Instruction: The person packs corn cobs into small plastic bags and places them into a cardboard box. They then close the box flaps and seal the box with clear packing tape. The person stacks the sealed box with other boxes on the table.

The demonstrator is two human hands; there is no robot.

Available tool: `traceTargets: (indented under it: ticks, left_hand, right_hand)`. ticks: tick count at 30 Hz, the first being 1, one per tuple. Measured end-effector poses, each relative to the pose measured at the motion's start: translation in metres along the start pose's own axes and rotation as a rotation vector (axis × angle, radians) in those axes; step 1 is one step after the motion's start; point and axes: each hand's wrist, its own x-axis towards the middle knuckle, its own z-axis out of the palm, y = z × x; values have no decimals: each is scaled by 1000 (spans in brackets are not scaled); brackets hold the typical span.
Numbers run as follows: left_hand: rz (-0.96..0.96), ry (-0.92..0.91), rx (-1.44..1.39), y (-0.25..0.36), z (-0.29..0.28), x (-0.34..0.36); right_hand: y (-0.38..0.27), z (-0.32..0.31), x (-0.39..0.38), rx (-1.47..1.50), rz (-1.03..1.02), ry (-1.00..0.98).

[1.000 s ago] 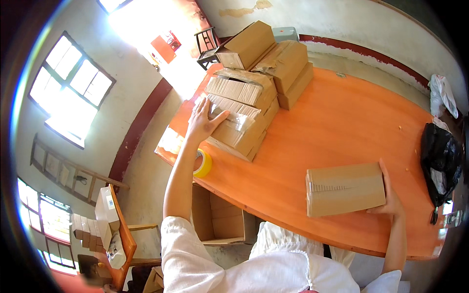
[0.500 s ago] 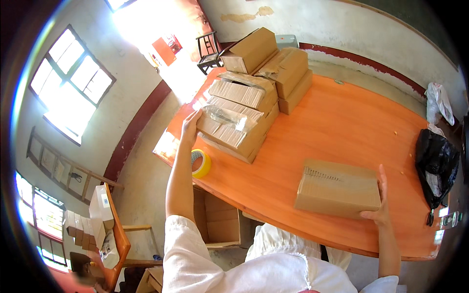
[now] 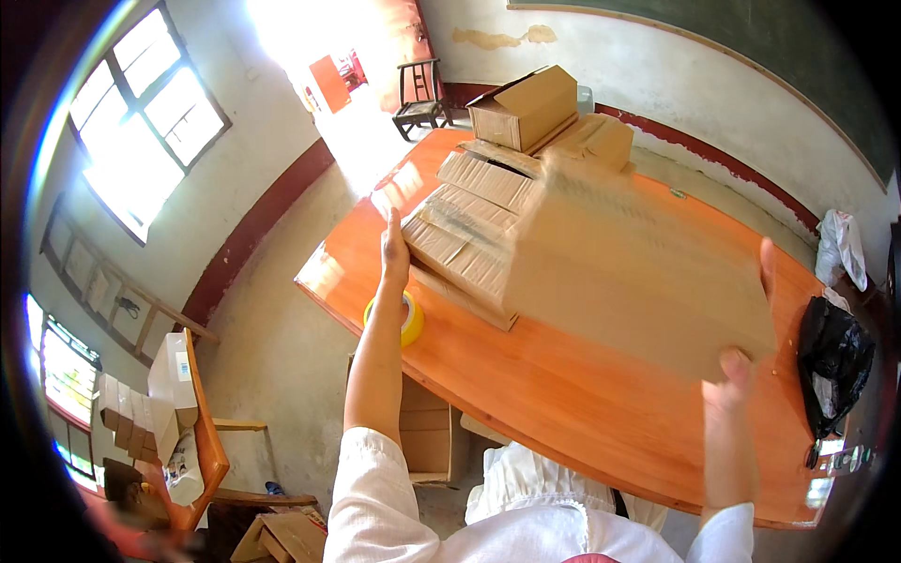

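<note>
A cardboard box [image 3: 643,272], smeared by motion, hangs tilted above the orange table [image 3: 582,403]. My right hand [image 3: 727,380] grips its right end, thumb on the near side and fingers on the far side. Its left end overlaps the view of the stacked cardboard boxes [image 3: 460,235], and I cannot tell whether they touch. My left hand [image 3: 394,249] lies with straight fingers against the left side of that stack, holding nothing. Clear tape runs over the nearest stacked box. Partly behind my left forearm is a yellow roll of tape [image 3: 413,321] on the table's edge.
More cardboard boxes [image 3: 521,108] are piled at the table's far end, near a dark wooden chair [image 3: 419,103]. A black plastic bag [image 3: 835,357] lies at the right edge. Under the table stands an open carton [image 3: 427,432]. A side table [image 3: 211,450] with boxes is at left.
My right hand has raised the single box off the table and carried it up and left toward the stack. My left hand stays at the stack's side. The view has shifted slightly.
</note>
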Motion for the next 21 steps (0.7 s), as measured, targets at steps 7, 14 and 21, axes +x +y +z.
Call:
traceTargets:
  ticks: [7, 14, 21]
  left_hand:
    - [-65, -17, -501, -2, 19, 8]
    - [91, -30, -409, 5, 13, -4]
    - [142, -62, -383, -12, -1, 4]
  right_hand:
    - [83, 119, 35, -322, -414, 92]
    - [104, 129, 37, -631, -221, -249]
    - [107, 90, -5, -573, 17, -324]
